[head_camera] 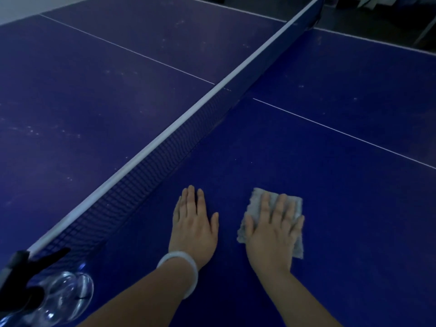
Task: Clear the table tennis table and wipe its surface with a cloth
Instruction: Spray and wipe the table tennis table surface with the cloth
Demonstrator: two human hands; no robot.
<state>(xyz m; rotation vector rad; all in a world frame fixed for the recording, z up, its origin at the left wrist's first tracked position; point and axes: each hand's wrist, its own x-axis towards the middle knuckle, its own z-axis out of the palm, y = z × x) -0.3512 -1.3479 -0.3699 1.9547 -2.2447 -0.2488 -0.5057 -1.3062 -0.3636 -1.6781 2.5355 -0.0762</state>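
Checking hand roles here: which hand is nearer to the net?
Left. The left hand lies flat on the table just beside the net; the right hand presses the cloth farther from it.

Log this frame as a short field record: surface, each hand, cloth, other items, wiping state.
surface: blue table tennis table, net running diagonally across it
left hand: left hand flat on the bare table, fingers straight, white bangle on the wrist
right hand: right hand flat on the cloth, fingers spread
cloth: grey cloth, pressed to the table on the near side of the net
other items: clear spray bottle with a black trigger head, at the lower left by the net's end
wiping state: far half shows pale specks; near half looks cleaner
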